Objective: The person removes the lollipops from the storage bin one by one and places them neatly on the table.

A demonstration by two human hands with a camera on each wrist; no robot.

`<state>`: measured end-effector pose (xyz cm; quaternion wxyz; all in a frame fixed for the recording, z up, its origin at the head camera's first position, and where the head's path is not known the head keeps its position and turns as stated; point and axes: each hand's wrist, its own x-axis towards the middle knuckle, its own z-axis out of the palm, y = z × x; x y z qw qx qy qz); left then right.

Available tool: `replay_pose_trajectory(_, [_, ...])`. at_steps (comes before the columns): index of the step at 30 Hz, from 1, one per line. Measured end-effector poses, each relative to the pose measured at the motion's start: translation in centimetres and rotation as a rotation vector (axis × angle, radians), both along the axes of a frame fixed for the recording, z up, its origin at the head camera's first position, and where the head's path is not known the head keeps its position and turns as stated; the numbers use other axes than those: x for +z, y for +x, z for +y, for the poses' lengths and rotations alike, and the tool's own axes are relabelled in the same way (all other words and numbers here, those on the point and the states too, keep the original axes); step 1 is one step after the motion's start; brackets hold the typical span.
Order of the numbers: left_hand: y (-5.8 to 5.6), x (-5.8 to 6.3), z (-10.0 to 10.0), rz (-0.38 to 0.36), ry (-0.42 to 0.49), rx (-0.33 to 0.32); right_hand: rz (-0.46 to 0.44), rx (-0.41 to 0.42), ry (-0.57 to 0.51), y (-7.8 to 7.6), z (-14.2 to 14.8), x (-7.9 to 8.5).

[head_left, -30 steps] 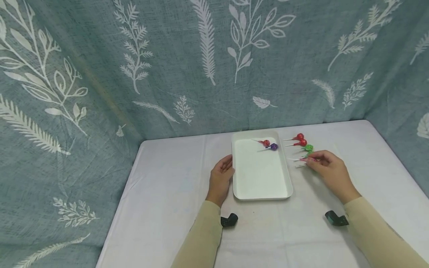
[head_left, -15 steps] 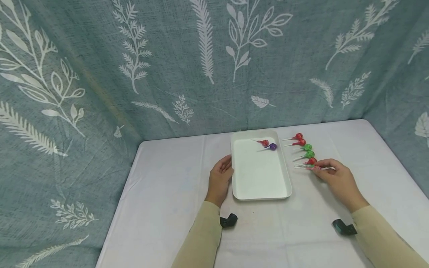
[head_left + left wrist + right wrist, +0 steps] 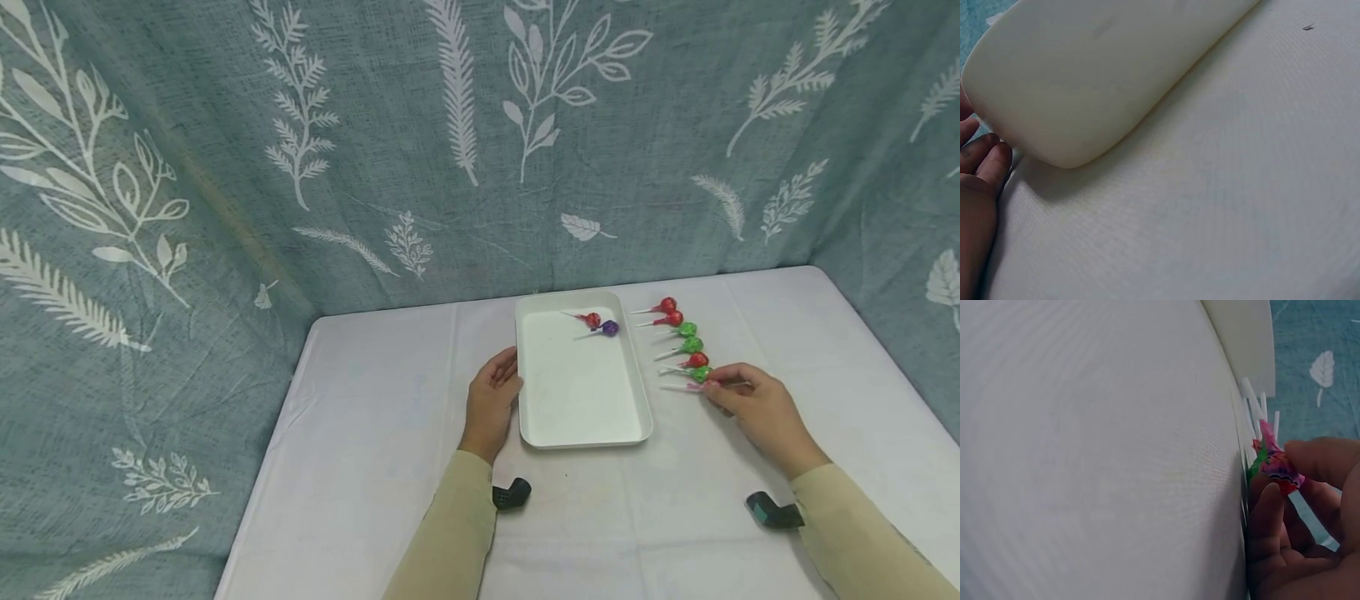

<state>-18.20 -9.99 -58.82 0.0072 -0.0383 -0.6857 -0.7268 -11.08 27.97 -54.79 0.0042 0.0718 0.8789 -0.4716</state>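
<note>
My right hand [image 3: 765, 412] pinches a pink-wrapped lollipop [image 3: 1282, 467] between thumb and fingers, low over the cloth. Its white stick points left, and the fingers cover most of the candy in the head view. Just beyond it lies a column of lollipops: a green lollipop [image 3: 702, 374] beside the fingertips, a red lollipop [image 3: 698, 359], and several more red and green ones further back. My left hand [image 3: 491, 408] rests against the left side of a white tray [image 3: 585, 444], its fingertips touching the outer wall. Inside the tray lie a red lollipop [image 3: 592, 320] and a purple lollipop [image 3: 610, 328].
A white cloth [image 3: 375, 433] covers the table. Patterned blue-green curtains [image 3: 420, 167] hang behind and at both sides. Dark wrist devices [image 3: 513, 493] show by both sleeves.
My right hand has moved toward me and slightly right with the pink lollipop, down to the near end of the column. Red and green lollipops now show behind it. The left hand stays still.
</note>
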Motion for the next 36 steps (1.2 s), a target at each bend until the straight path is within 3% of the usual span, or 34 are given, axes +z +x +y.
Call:
replay_pose_trajectory(13, [-0.3,0.1,0.5,-0.006,0.007,0.023,0.052,0.023,0.08,-1.4,0.9,-0.8])
replay_pose_trajectory(36, [-0.5,0.4,0.9,-0.006,0.019,0.033,-0.003,-0.024,0.049,-2.4,1.2,1.0])
